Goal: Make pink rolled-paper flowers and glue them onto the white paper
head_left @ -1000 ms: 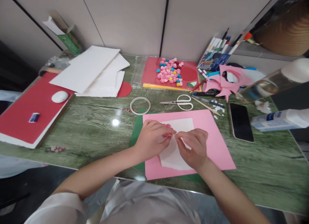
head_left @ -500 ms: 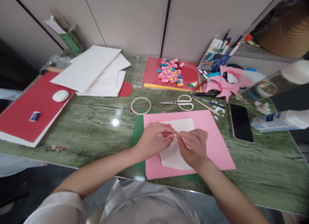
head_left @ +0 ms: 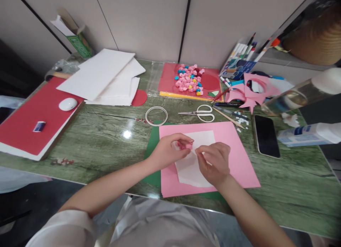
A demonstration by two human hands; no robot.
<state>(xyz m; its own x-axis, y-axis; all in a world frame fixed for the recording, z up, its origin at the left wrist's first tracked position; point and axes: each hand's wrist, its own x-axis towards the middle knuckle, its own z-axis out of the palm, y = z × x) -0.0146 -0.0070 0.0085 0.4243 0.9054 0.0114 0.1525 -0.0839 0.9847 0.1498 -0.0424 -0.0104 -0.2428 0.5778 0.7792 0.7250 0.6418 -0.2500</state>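
Note:
My left hand (head_left: 170,150) is curved over the left part of a white sheet (head_left: 195,169), its thumb and fingers closed round a small pink paper piece (head_left: 188,146). More small pink pieces show behind those fingers. Just to the right, my right hand (head_left: 214,162) is pinched, thumb against forefinger; whatever lies between its fingertips is too small to make out. A narrow gap separates the two hands. Beneath them the white sheet rests on pink paper (head_left: 239,169), which overlaps green paper (head_left: 151,151).
Behind the sheets lie a tape roll (head_left: 156,116) and white-handled scissors (head_left: 204,113). Small paper flowers (head_left: 188,78) sit on a red pack. A phone (head_left: 267,136) and bottles (head_left: 306,133) stand or lie right; white papers (head_left: 98,73) and a red board (head_left: 18,122) left.
My left fingers have parted slightly from my right fingertips, and the pink piece between them shows more clearly. My right hand has hardly moved.

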